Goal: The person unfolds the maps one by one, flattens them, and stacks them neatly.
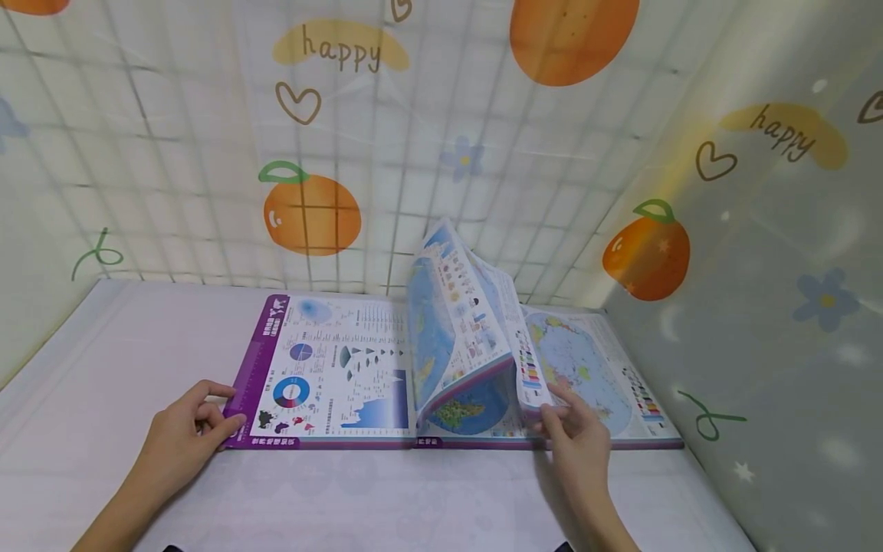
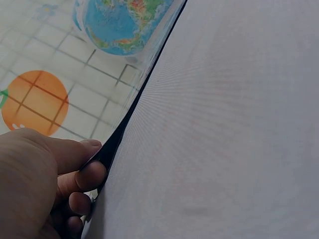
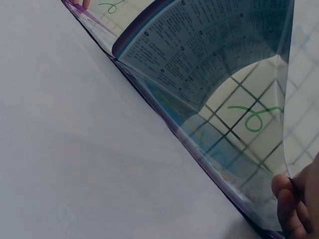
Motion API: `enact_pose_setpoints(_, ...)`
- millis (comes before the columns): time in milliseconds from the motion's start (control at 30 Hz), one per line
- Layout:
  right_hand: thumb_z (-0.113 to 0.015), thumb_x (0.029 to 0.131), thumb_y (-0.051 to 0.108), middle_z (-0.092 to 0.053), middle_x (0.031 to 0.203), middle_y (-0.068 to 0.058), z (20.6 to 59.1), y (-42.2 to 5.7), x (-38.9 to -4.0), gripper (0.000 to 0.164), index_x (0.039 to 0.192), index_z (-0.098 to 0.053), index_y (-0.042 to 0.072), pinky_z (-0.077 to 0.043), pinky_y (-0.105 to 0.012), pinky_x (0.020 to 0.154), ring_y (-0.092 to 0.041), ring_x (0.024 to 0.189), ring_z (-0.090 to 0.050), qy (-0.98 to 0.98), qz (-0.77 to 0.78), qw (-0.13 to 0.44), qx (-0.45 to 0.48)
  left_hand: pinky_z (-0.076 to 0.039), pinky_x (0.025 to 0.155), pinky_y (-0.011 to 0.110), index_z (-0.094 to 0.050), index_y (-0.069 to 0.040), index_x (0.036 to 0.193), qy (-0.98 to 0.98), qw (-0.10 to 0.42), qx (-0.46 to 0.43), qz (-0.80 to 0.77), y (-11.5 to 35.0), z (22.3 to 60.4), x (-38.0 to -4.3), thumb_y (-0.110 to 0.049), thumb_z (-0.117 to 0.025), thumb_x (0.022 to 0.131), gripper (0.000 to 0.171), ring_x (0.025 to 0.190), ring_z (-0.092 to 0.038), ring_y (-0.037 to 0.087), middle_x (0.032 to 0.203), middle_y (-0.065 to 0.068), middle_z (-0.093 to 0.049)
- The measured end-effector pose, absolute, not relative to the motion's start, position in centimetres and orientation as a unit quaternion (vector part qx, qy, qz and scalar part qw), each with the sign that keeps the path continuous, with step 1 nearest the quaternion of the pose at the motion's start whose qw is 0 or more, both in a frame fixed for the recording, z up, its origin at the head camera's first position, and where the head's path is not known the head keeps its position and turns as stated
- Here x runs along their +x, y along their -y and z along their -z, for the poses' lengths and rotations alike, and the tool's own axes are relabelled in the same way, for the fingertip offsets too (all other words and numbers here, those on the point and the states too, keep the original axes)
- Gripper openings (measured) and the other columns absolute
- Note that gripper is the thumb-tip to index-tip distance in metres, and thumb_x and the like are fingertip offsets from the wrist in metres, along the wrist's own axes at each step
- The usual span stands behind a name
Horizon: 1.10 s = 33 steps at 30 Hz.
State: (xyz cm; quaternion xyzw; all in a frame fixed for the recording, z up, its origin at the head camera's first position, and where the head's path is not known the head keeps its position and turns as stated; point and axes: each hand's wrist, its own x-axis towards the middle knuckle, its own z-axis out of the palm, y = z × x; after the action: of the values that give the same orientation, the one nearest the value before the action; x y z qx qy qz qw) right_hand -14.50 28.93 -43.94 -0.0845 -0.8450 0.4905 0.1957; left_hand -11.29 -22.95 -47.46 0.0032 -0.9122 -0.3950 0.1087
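A glossy map book (image 1: 283,418) with a purple left border lies open across the table, showing charts on its left page and world maps on the right. My left hand (image 1: 186,422) pinches its lower left edge; in the left wrist view, thumb and forefinger hold that thin dark edge. Near the middle, some pages (image 1: 469,307) stand raised and bent. The lower corner of a lifted page (image 1: 527,368) is pinched between the thumb and fingers of my right hand (image 1: 579,433). In the right wrist view, the right hand (image 3: 299,199) shows only partly, at the edge.
A white table (image 1: 345,498) bears the book. Behind it hangs a translucent curtain (image 1: 207,138) printed with oranges, hearts and "happy", over a wire grid. Another curtain side (image 1: 773,368) runs close along the book's right end.
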Motion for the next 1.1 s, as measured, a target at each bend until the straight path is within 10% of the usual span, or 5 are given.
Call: enact_pose_setpoints(1100,-0.060,0.108,0.032,-0.079,0.103,-0.006,43.6,-35.2,-15.3,0.043,0.149,-0.059,0.018,-0.053,-0.016,0.071,-0.007,0.080,-0.071,0.873,-0.422,0.147,-0.194,-0.039,0.064,0.024,-0.063,-0.007,0.126,0.914,0.113,0.004,0.388,22.9,47.4,-11.3,-0.022,-0.080,0.095,0.038,0.066,-0.050,0.009,0.064,-0.009,-0.059)
